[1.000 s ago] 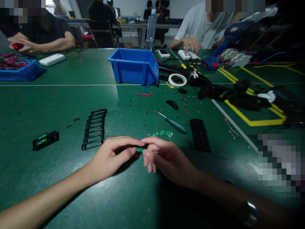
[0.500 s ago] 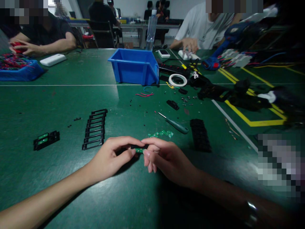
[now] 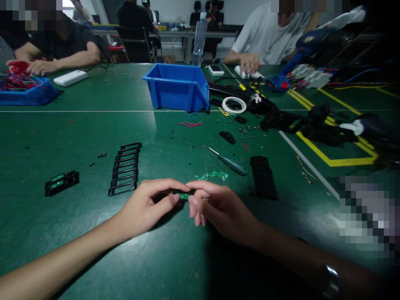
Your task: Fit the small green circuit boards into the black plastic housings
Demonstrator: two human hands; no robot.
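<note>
Between the fingertips of both hands is a small green circuit board (image 3: 184, 196) against a black plastic part, mostly hidden by the fingers. My left hand (image 3: 158, 200) pinches its left end with thumb and index finger. On the right end, my right hand (image 3: 215, 204) has thumb and fingers closed. Just beyond the hands lies a small pile of green circuit boards (image 3: 212, 176). A green-handled screwdriver (image 3: 233, 164) rests behind them. Left of my hands lies a row of black plastic frames (image 3: 125, 168), and further left a black part with green boards (image 3: 61, 182).
A stack of black parts (image 3: 264, 177) lies to the right. Further back are a blue bin (image 3: 178, 89), a tape roll (image 3: 233, 105), scattered screws (image 3: 245, 131) and a blue power drill (image 3: 290, 66). Two people sit across the table; one handles red wires (image 3: 21, 68).
My hands keep the same grip on the board, with hardly any movement. The view shifts slightly. Across the table at left, a person's hands have lowered toward the wire bin.
</note>
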